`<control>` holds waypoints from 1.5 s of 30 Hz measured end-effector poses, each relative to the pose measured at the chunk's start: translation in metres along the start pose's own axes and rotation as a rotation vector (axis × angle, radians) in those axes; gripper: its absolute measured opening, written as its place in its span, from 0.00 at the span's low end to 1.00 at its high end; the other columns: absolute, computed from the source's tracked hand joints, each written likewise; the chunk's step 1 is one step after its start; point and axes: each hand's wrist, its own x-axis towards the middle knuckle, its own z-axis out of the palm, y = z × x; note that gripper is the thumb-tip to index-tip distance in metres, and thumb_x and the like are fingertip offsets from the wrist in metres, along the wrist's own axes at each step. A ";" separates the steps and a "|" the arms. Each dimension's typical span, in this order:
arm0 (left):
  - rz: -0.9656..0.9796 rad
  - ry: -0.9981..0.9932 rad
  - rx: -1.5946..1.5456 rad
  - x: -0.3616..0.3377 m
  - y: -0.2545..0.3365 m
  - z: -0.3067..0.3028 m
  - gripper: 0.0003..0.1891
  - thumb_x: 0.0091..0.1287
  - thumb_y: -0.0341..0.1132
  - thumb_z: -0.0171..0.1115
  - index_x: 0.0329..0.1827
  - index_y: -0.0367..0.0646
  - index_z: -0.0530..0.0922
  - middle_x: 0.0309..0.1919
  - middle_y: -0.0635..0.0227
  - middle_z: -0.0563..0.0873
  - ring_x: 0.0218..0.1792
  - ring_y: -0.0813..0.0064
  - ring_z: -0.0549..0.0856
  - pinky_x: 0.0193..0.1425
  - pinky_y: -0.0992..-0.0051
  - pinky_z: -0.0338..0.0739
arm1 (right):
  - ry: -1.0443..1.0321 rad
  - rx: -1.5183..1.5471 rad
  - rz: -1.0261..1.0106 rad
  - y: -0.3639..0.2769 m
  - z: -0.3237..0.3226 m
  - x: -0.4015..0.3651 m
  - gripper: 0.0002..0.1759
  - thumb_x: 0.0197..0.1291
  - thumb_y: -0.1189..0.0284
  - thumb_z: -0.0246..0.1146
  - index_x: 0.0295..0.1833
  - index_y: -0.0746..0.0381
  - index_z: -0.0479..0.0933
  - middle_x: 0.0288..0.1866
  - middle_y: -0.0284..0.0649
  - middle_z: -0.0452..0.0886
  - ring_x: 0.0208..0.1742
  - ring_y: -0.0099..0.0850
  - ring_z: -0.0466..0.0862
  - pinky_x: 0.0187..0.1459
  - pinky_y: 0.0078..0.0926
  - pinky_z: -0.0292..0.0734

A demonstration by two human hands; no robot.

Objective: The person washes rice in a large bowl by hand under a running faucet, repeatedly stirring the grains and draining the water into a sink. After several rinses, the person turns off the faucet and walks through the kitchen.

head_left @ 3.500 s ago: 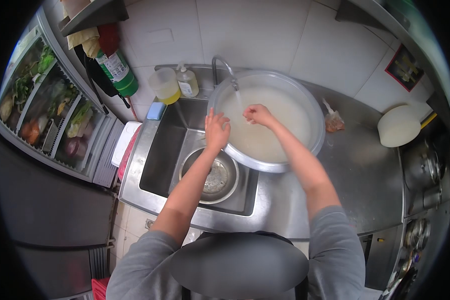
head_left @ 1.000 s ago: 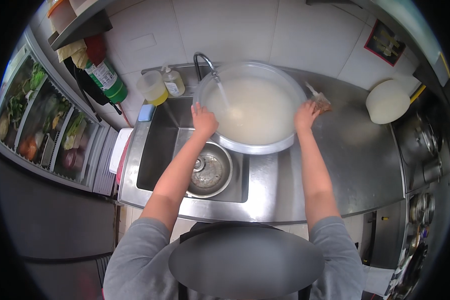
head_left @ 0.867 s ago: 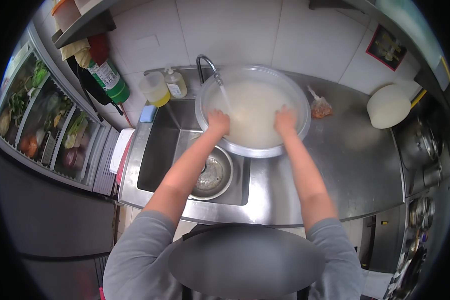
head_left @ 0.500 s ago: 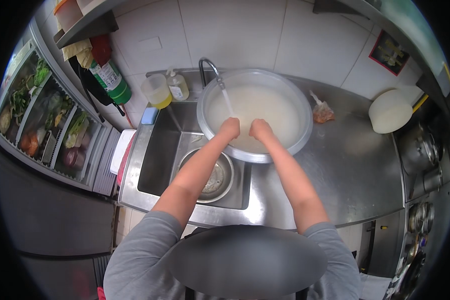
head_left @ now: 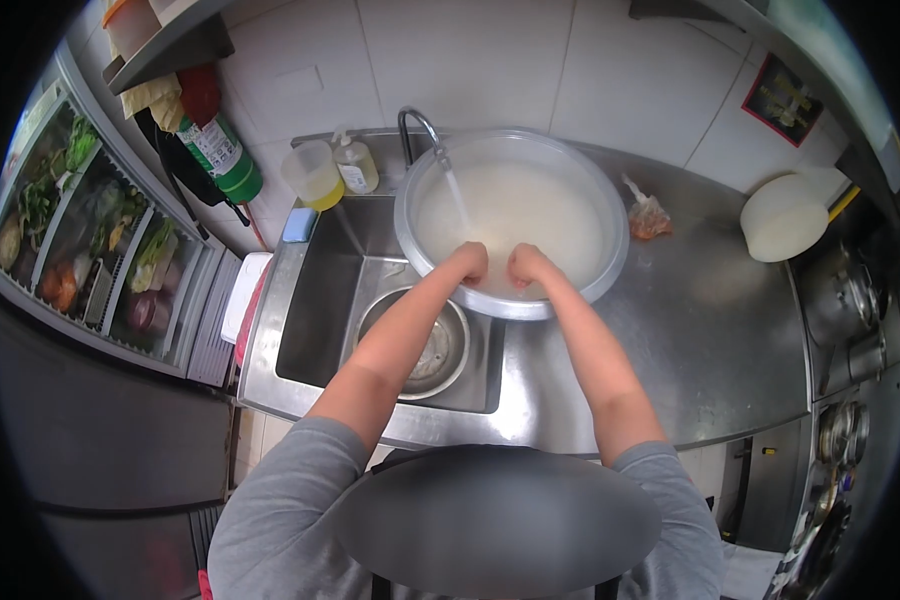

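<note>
A large round metal basin [head_left: 615, 225] holds cloudy whitish water, and a stream from the curved faucet [head_left: 410, 122] runs into it. Inside the near part of the basin, at the water's surface, my left hand [head_left: 471, 262] is closed, its fingers curled down out of sight. My right hand [head_left: 525, 266] is closed too, a little to the right of it, with a gap between the two. Whether either hand holds anything cannot be made out.
Left of the basin is a sink [head_left: 315, 320] with a metal bowl [head_left: 458, 345] in it. Behind are a soap bottle [head_left: 356, 165], a tub of yellow liquid [head_left: 313, 178] and a blue sponge [head_left: 299, 225]. A tied plastic bag [head_left: 649, 217] lies to the right.
Both hands have moved toward the basin's near rim. My right hand has turned inward, with its fingers curled toward my left hand.
</note>
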 end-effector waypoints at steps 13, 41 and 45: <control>-0.175 0.294 -0.356 -0.024 0.003 -0.010 0.16 0.42 0.31 0.64 0.38 0.49 0.82 0.41 0.62 0.82 0.44 0.65 0.81 0.49 0.68 0.75 | 0.272 -0.033 0.027 -0.003 -0.001 -0.020 0.21 0.43 0.73 0.61 0.48 0.54 0.76 0.49 0.49 0.75 0.49 0.40 0.77 0.52 0.32 0.71; -0.226 0.491 -0.456 -0.023 -0.009 -0.029 0.15 0.47 0.33 0.63 0.40 0.43 0.79 0.42 0.59 0.80 0.46 0.59 0.78 0.51 0.64 0.73 | 0.122 -0.164 -0.033 -0.003 -0.005 -0.021 0.14 0.49 0.76 0.54 0.43 0.62 0.78 0.46 0.48 0.77 0.49 0.40 0.77 0.50 0.34 0.74; -0.295 0.867 -0.194 -0.033 -0.042 -0.082 0.11 0.50 0.33 0.59 0.37 0.41 0.78 0.41 0.62 0.79 0.52 0.58 0.74 0.53 0.61 0.71 | 0.146 -0.156 -0.022 0.000 0.001 -0.014 0.14 0.49 0.76 0.54 0.43 0.62 0.78 0.46 0.49 0.77 0.49 0.41 0.77 0.50 0.35 0.74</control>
